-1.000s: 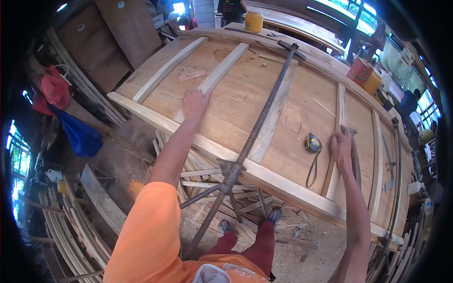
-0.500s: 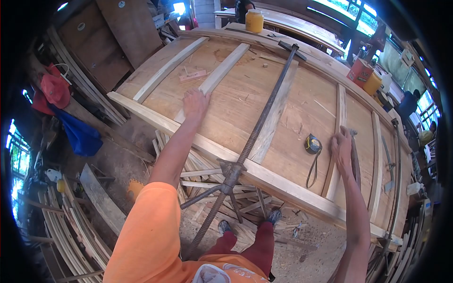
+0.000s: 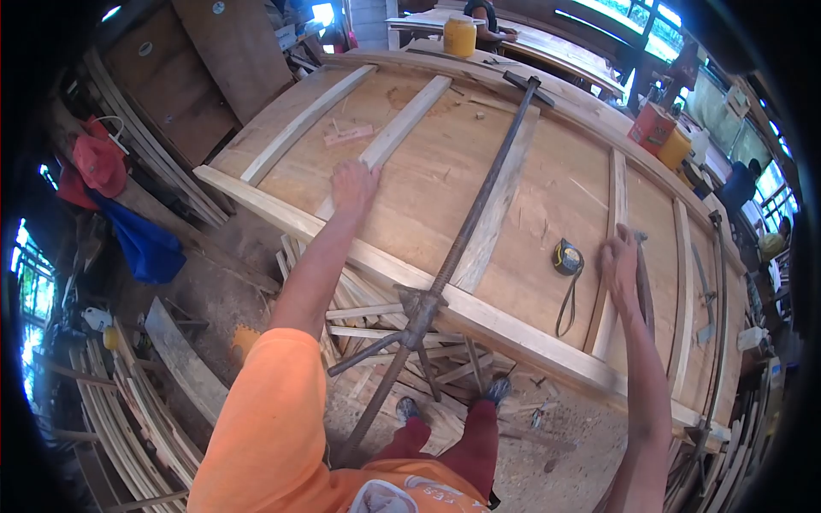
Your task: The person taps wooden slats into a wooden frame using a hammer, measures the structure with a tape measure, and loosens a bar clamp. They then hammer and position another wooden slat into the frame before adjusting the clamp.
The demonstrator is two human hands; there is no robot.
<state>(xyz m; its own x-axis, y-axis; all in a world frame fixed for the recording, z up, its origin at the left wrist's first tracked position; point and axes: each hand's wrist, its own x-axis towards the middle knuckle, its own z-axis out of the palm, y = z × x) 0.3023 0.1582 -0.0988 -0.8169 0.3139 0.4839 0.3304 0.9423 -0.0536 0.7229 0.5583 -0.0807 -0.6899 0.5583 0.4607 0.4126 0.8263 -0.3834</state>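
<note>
My left hand (image 3: 353, 188) is closed over a pale wooden slat (image 3: 409, 122) that crosses the large wooden frame (image 3: 376, 258). Farther right, my right hand (image 3: 618, 259) is closed around the edge of another slat (image 3: 619, 190); its fingertips are partly hidden. Beside that hand lies a tool with a long handle (image 3: 645, 299), apparently a hammer, partly covered by my forearm. Between my hands, a black and yellow tape measure (image 3: 566, 256) with a strap rests on the plywood panel (image 3: 547, 209). A long bar clamp (image 3: 479, 205) spans the frame, its screw end toward my body.
A second bar clamp (image 3: 721, 316) crosses the frame's right end. Yellow jar (image 3: 460, 36) and red can (image 3: 653, 126) stand past the far edge. Wood offcuts (image 3: 376, 329) lie beneath the frame. Stacked strips (image 3: 128, 410) are at left. Another person (image 3: 486, 21) is at a back bench.
The person at the back bench has moved right, and an arm now shows. The fingers of my right hand look slightly more curled. My left hand stays in place.
</note>
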